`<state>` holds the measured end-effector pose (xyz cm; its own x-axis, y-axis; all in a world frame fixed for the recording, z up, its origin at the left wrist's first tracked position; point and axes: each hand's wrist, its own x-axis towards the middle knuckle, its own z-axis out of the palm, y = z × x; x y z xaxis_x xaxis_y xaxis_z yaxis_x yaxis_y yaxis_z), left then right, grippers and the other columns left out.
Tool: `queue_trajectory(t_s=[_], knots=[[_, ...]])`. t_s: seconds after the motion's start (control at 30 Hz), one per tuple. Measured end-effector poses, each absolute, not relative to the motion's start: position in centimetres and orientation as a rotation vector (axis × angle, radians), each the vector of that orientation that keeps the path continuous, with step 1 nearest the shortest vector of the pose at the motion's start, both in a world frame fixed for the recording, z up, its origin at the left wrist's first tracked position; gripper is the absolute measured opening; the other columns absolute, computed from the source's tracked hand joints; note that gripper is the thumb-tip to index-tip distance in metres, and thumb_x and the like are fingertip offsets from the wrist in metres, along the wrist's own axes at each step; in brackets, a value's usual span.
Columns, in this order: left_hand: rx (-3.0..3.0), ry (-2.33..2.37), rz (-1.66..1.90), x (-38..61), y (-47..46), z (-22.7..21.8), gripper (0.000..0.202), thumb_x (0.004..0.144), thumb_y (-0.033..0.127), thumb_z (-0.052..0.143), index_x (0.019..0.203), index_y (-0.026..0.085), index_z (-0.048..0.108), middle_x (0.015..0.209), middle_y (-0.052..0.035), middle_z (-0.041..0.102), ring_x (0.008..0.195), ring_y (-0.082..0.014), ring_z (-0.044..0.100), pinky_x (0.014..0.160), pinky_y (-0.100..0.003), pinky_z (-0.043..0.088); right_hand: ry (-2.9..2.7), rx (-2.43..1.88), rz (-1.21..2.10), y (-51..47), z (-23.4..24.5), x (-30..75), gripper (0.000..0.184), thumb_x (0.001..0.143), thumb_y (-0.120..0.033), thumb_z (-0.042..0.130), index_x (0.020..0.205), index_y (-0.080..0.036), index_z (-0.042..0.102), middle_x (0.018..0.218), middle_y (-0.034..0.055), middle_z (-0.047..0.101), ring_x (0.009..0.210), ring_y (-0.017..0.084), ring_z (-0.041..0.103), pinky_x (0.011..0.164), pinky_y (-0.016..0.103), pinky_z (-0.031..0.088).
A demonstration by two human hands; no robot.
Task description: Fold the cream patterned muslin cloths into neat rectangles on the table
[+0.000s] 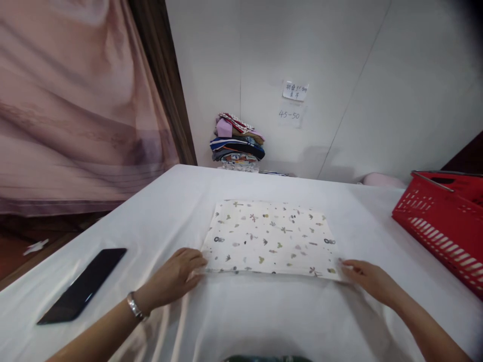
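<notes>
A white patterned cloth (269,236) with small printed figures lies flat and folded into a rectangle in the middle of the white-covered table (158,211). My left hand (177,274) pinches its near left corner, fingers curled together on the edge. My right hand (368,279) grips the near right corner in the same way. A bracelet sits on my left wrist.
A black phone (83,284) lies on the table at the left. A red plastic basket (443,221) stands at the right edge. A stack of folded cloths (237,143) sits at the far edge by the wall. A pink curtain (75,100) hangs at the left.
</notes>
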<state>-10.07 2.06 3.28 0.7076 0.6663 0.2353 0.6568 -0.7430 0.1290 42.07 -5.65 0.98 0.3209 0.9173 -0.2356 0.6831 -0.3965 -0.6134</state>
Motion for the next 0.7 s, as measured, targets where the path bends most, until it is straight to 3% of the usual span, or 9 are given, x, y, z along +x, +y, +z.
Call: queue_trajectory(t_s=[0.07, 0.17, 0.23, 0.3, 0.4, 0.57, 0.7], knots=[[2.83, 1.182, 0.447, -9.1, 3.9, 4.6, 0.022, 0.084, 0.032, 0.047, 0.1, 0.023, 0.059, 0.099, -0.0046, 0.063, 0.092, -0.0188, 0.058, 0.082, -0.037, 0.048, -1.646, -2.159, 0.492, -3.6, 2.0, 41.1, 0.037, 0.072, -0.052, 0.056, 0.095, -0.026, 0.066, 0.108, 0.0089, 0.062, 0.095, 0.028, 0.059, 0.076, 0.037, 0.049], [2.81, 1.349, 0.596, -6.2, 8.2, 5.5, 0.038, 0.087, 0.041, 0.04, 0.114, 0.017, 0.053, 0.118, -0.0111, 0.057, 0.111, -0.023, 0.05, 0.095, -0.042, 0.04, -1.827, -1.985, 0.32, 0.9, 3.2, 37.6, 0.05, 0.082, -0.053, 0.043, 0.124, -0.027, 0.05, 0.138, 0.005, 0.04, 0.124, 0.027, 0.038, 0.086, 0.035, 0.046], [2.787, 1.471, 0.622, -3.9, 11.4, 5.0, 0.048, 0.087, 0.045, 0.038, 0.122, 0.014, 0.048, 0.13, -0.0152, 0.048, 0.124, -0.0259, 0.039, 0.101, -0.044, 0.033, -1.923, -1.864, 0.275, 4.3, 3.4, 35.1, 0.057, 0.085, -0.052, 0.037, 0.135, -0.025, 0.036, 0.146, 0.0041, 0.026, 0.134, 0.024, 0.021, 0.094, 0.035, 0.041], [2.757, 1.591, 0.574, -1.9, 14.2, 3.7, 0.053, 0.087, 0.047, 0.036, 0.127, 0.014, 0.044, 0.139, -0.0152, 0.038, 0.131, -0.0278, 0.028, 0.105, -0.047, 0.026, -2.017, -1.827, 0.196, 7.5, 2.8, 33.5, 0.061, 0.087, -0.051, 0.032, 0.139, -0.021, 0.027, 0.149, 0.0062, 0.017, 0.136, 0.023, 0.013, 0.105, 0.038, 0.027], [2.612, 1.772, 0.37, -0.3, 16.7, 0.8, 0.06, 0.085, 0.053, 0.035, 0.132, 0.016, 0.039, 0.145, -0.0141, 0.027, 0.135, -0.0303, 0.017, 0.107, -0.051, 0.018, -2.045, -2.054, 0.1, 10.8, 0.4, 34.1, 0.062, 0.088, -0.049, 0.03, 0.139, -0.014, 0.028, 0.148, 0.0113, 0.019, 0.136, 0.025, 0.01, 0.109, 0.046, 0.012], [2.454, 1.687, 0.227, -1.0, 17.8, -2.2, 0.066, 0.083, 0.059, 0.03, 0.135, 0.018, 0.034, 0.148, -0.0101, 0.02, 0.136, -0.0298, 0.013, 0.105, -0.049, 0.022, -1.972, -2.279, 0.118, 12.0, -4.3, 37.1, 0.063, 0.087, -0.053, 0.03, 0.137, -0.015, 0.032, 0.147, 0.0096, 0.023, 0.135, 0.026, 0.015, 0.107, 0.05, 0.012], [2.276, 1.838, 0.515, -2.0, 18.5, -1.5, 0.054, 0.084, 0.051, 0.034, 0.126, 0.018, 0.047, 0.144, -0.0082, 0.032, 0.133, -0.0233, 0.024, 0.105, -0.036, 0.028, -1.822, -2.132, 0.178, 12.1, -4.4, 38.1, 0.059, 0.085, -0.052, 0.034, 0.132, -0.017, 0.041, 0.144, 0.0096, 0.029, 0.134, 0.025, 0.02, 0.107, 0.047, 0.015]])
